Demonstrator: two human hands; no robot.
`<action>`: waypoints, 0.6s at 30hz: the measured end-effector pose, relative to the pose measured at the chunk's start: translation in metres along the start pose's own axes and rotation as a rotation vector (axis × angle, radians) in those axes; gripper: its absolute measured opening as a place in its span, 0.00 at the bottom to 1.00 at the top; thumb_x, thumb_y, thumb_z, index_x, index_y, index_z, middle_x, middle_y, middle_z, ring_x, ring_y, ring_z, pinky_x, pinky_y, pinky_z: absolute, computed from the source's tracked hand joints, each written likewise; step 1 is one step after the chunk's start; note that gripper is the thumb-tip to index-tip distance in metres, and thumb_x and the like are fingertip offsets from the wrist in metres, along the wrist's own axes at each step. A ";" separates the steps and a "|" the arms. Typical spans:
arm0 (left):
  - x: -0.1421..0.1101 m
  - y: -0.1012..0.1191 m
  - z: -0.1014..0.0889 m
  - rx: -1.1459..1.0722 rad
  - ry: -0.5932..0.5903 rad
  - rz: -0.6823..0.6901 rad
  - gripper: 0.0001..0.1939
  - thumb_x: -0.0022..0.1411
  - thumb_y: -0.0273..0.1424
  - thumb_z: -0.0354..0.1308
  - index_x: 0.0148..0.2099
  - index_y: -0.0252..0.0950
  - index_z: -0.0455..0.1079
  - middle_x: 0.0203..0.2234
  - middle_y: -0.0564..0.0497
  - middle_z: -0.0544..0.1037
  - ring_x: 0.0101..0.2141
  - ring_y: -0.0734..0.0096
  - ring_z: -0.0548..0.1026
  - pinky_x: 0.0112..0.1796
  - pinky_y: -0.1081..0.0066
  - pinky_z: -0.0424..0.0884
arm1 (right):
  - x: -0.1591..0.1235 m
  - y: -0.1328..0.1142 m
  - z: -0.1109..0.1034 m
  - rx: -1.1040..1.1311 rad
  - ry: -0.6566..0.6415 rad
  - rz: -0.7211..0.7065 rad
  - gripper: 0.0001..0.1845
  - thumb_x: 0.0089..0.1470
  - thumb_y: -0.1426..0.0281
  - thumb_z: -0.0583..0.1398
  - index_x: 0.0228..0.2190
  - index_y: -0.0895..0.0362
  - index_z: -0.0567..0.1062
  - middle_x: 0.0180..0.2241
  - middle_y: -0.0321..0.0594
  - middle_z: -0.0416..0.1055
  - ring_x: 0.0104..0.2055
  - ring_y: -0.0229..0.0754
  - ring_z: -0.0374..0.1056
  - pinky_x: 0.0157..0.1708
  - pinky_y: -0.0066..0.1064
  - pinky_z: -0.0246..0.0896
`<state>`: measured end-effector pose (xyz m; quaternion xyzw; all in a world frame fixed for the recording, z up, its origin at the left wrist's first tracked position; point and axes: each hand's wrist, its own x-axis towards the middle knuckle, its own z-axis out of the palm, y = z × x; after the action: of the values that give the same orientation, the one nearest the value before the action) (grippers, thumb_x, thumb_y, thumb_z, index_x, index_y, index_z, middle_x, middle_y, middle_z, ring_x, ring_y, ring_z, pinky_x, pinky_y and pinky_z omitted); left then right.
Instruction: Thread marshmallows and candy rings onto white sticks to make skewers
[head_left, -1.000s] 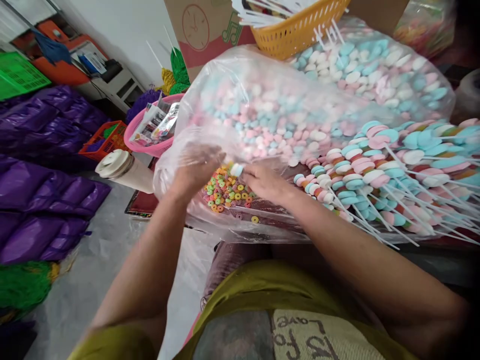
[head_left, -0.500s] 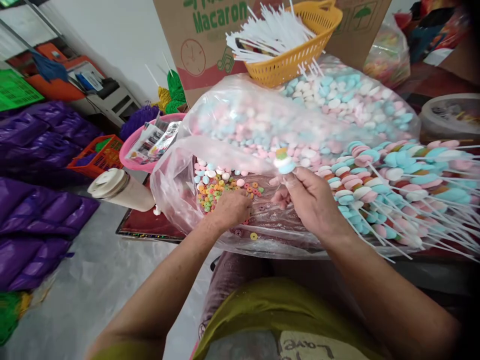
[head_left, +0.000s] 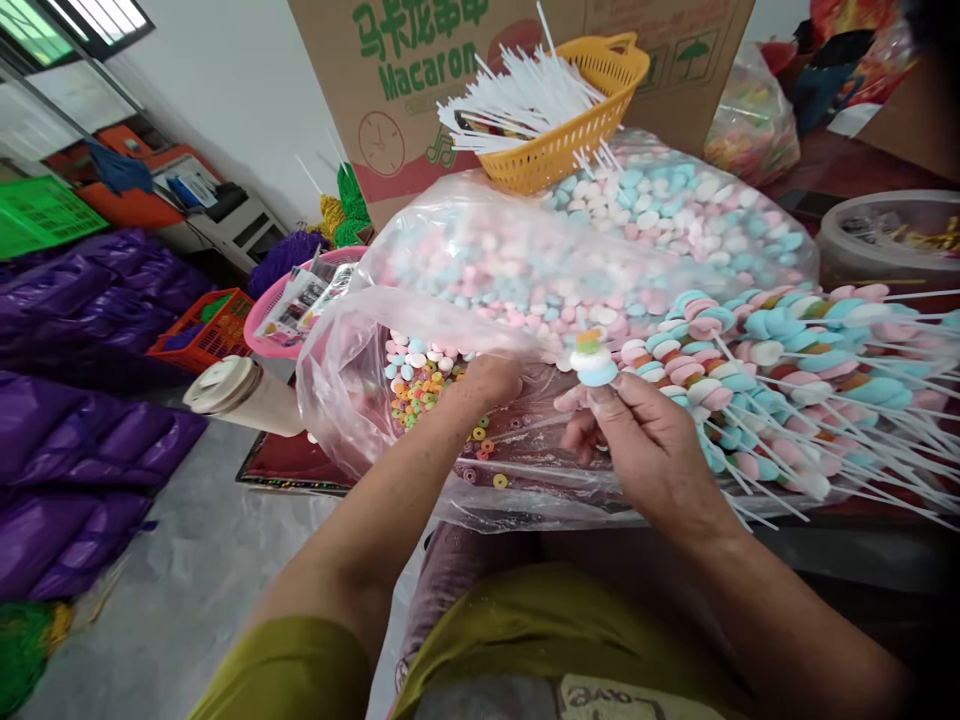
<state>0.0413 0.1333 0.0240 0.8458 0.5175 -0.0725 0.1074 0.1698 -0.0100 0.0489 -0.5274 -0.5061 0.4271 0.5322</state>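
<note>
In my right hand (head_left: 652, 440), thumb and fingers are closed on a partly strung marshmallow skewer (head_left: 595, 368). Its stack shows blue and white pieces with green and orange rings on top; most of the stick is hidden. My left hand (head_left: 495, 385) reaches over the front edge of the open plastic bag of pastel marshmallows (head_left: 495, 300), its fingers blurred and out of sight. Small colourful candy rings (head_left: 424, 400) lie left of that wrist, with a few more beneath it. Finished marshmallow skewers (head_left: 787, 370) are heaped to the right of my right hand.
Behind the bag, a yellow basket (head_left: 570, 150) of white sticks leans before a cardboard box (head_left: 405, 150). A lidded cup (head_left: 244, 400) stands tilted in view at the left table edge, near a pink basin (head_left: 277, 340). A clear round tub (head_left: 892, 235) sits back right.
My left hand has moved right and away from me, off the candy rings and towards the marshmallows. My right hand still grips the skewer, slightly lower in the picture; the view has shifted a little.
</note>
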 end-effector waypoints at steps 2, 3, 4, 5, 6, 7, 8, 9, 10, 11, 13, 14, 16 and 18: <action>0.002 0.003 0.004 0.019 -0.022 0.039 0.18 0.48 0.25 0.54 0.43 0.37 0.74 0.38 0.46 0.78 0.38 0.61 0.74 0.38 0.69 0.67 | -0.001 0.000 -0.005 0.000 0.014 0.026 0.16 0.57 0.59 0.52 0.31 0.57 0.71 0.19 0.34 0.68 0.18 0.34 0.62 0.19 0.27 0.58; 0.000 0.003 0.006 0.028 -0.035 0.065 0.17 0.48 0.25 0.54 0.42 0.38 0.75 0.37 0.47 0.78 0.38 0.61 0.74 0.38 0.69 0.67 | -0.001 0.001 -0.007 0.008 0.007 0.039 0.16 0.57 0.59 0.52 0.31 0.57 0.71 0.18 0.34 0.68 0.18 0.34 0.62 0.18 0.27 0.58; -0.002 0.002 0.007 0.033 -0.048 0.089 0.16 0.48 0.25 0.54 0.40 0.39 0.75 0.37 0.47 0.78 0.38 0.61 0.75 0.38 0.70 0.67 | -0.002 0.002 -0.007 0.018 -0.009 0.053 0.16 0.57 0.59 0.52 0.30 0.57 0.71 0.18 0.34 0.68 0.18 0.34 0.62 0.18 0.27 0.58; -0.004 0.000 0.007 0.036 -0.060 0.106 0.16 0.48 0.25 0.54 0.39 0.39 0.75 0.37 0.48 0.78 0.38 0.61 0.75 0.38 0.69 0.67 | -0.003 0.004 -0.007 0.026 -0.029 0.063 0.16 0.57 0.59 0.52 0.30 0.58 0.71 0.18 0.34 0.68 0.17 0.34 0.62 0.18 0.27 0.58; -0.007 -0.003 0.007 0.035 -0.064 0.119 0.16 0.49 0.25 0.53 0.40 0.40 0.75 0.37 0.49 0.78 0.37 0.61 0.75 0.38 0.70 0.67 | -0.004 0.005 -0.006 0.034 -0.049 0.070 0.16 0.57 0.59 0.52 0.30 0.58 0.71 0.18 0.34 0.68 0.17 0.34 0.62 0.18 0.27 0.58; -0.009 -0.005 0.007 0.032 -0.055 0.128 0.18 0.49 0.26 0.53 0.42 0.42 0.74 0.38 0.50 0.78 0.37 0.62 0.75 0.38 0.70 0.67 | -0.006 0.007 -0.005 0.039 -0.062 0.076 0.16 0.57 0.59 0.52 0.30 0.58 0.71 0.18 0.33 0.68 0.17 0.34 0.61 0.18 0.27 0.57; -0.011 -0.008 0.007 0.031 -0.037 0.136 0.19 0.50 0.26 0.52 0.45 0.43 0.73 0.39 0.51 0.78 0.38 0.62 0.74 0.38 0.70 0.67 | -0.007 0.008 -0.003 0.038 -0.069 0.083 0.16 0.57 0.58 0.52 0.30 0.58 0.71 0.18 0.33 0.67 0.17 0.34 0.62 0.18 0.27 0.57; -0.014 -0.010 0.008 0.028 -0.016 0.149 0.21 0.51 0.25 0.51 0.46 0.44 0.72 0.39 0.51 0.78 0.38 0.63 0.74 0.38 0.70 0.67 | -0.008 0.009 -0.001 0.033 -0.069 0.089 0.16 0.57 0.58 0.52 0.30 0.58 0.71 0.18 0.33 0.67 0.17 0.34 0.61 0.18 0.27 0.57; -0.016 -0.013 0.008 0.022 0.002 0.165 0.21 0.51 0.25 0.51 0.47 0.45 0.72 0.40 0.52 0.78 0.39 0.64 0.74 0.38 0.71 0.67 | -0.010 0.011 0.000 0.025 -0.066 0.090 0.16 0.57 0.58 0.52 0.30 0.58 0.71 0.18 0.33 0.67 0.17 0.34 0.61 0.18 0.27 0.57; -0.017 -0.015 0.009 0.012 0.015 0.182 0.20 0.52 0.25 0.50 0.45 0.44 0.73 0.39 0.53 0.78 0.39 0.65 0.74 0.39 0.72 0.67 | -0.011 0.012 0.001 0.015 -0.064 0.086 0.16 0.57 0.58 0.52 0.30 0.58 0.71 0.18 0.33 0.67 0.17 0.34 0.61 0.18 0.27 0.57; -0.020 -0.017 0.011 -0.021 0.018 0.215 0.16 0.52 0.26 0.51 0.40 0.42 0.75 0.38 0.52 0.78 0.39 0.66 0.73 0.39 0.72 0.66 | -0.013 0.016 0.004 -0.013 -0.079 0.064 0.16 0.58 0.58 0.52 0.30 0.57 0.70 0.19 0.34 0.67 0.18 0.34 0.61 0.19 0.27 0.57; -0.022 -0.019 0.011 -0.047 0.012 0.228 0.14 0.51 0.26 0.52 0.38 0.40 0.75 0.36 0.52 0.78 0.39 0.66 0.73 0.40 0.72 0.67 | -0.015 0.018 0.005 -0.026 -0.094 0.054 0.16 0.58 0.58 0.51 0.29 0.57 0.70 0.19 0.34 0.68 0.18 0.33 0.62 0.20 0.27 0.58; -0.024 -0.023 0.009 -0.144 0.005 0.212 0.13 0.51 0.27 0.53 0.37 0.38 0.76 0.33 0.51 0.78 0.36 0.66 0.74 0.39 0.71 0.67 | -0.016 0.020 0.008 -0.048 -0.126 0.049 0.16 0.59 0.58 0.51 0.29 0.57 0.69 0.20 0.34 0.68 0.19 0.33 0.62 0.21 0.27 0.59; -0.027 -0.029 0.004 -0.348 0.018 0.127 0.13 0.52 0.28 0.54 0.39 0.37 0.75 0.32 0.51 0.78 0.33 0.67 0.74 0.37 0.71 0.68 | -0.017 0.021 0.010 -0.055 -0.140 0.052 0.16 0.59 0.58 0.50 0.30 0.57 0.69 0.20 0.34 0.68 0.19 0.34 0.62 0.21 0.27 0.59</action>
<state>0.0031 0.1224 0.0235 0.8462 0.4686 0.0324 0.2517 0.1596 -0.0241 0.0263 -0.5238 -0.5398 0.4624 0.4696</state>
